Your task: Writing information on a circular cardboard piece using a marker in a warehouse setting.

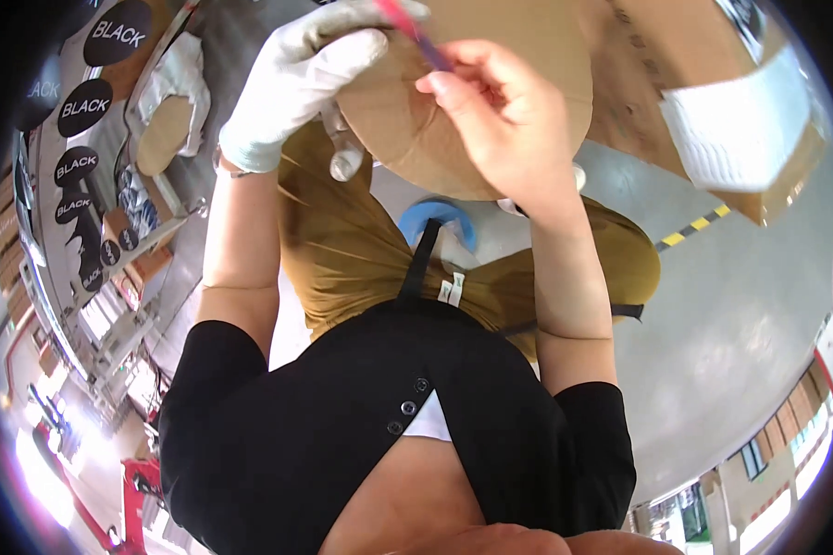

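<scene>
Two hands meet near the top of my head view, and one slim pink-and-purple stick (420,37) lies slantwise between them, above a rounded sheet of brown cardboard (435,153). I see the bare right hand (518,125) pinching the stick's dark end between thumb and fingers. The left hand (296,79), in a white glove, has its fingers half curled and thumb apart beside the pink end; whether it grips or merely touches, I cannot tell from here. A white, finger-shaped piece (345,162) shows by the sheet's left edge, over olive-brown trousers (333,250). Between the knees I make out a blue curved object (426,211). To the right, a white ribbed bundle (740,129) lies against a brown carton (634,97), with yellow-and-black striped tape (694,228) on the floor below
</scene>
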`<state>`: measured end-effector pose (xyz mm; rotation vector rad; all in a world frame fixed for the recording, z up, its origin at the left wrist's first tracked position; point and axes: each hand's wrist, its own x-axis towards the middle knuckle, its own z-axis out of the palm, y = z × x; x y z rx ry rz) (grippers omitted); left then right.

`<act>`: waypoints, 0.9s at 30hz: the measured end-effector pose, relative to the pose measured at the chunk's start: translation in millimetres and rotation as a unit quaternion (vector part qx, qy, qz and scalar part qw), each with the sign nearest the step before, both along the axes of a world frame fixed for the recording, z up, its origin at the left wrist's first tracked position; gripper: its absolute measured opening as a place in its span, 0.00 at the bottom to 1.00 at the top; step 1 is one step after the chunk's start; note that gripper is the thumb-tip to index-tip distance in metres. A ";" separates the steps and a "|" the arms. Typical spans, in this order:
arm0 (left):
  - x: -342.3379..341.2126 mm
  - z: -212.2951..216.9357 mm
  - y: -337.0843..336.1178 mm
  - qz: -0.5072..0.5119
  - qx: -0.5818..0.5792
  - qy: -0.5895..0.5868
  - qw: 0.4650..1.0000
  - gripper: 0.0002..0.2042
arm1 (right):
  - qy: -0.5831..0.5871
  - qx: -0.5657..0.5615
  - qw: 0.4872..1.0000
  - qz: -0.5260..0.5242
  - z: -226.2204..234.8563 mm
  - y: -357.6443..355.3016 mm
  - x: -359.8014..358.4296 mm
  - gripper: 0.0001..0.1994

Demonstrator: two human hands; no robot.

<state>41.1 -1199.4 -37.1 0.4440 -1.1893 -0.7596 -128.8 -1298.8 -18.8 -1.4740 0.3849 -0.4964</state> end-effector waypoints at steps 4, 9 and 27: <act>-17.2 25.8 37.0 0.279 0.442 -0.170 0.835 0.19 | 0.041 -0.152 0.987 0.041 -16.5 12.2 15.6 0.08; -24.5 14.7 78.2 0.364 0.538 -0.056 0.759 0.14 | -0.005 -0.166 0.975 -0.150 -62.7 15.2 15.9 0.08; 33.2 -58.7 127.5 0.426 0.641 0.009 0.638 0.14 | 0.399 -0.097 0.909 0.068 -403.8 181.7 115.3 0.11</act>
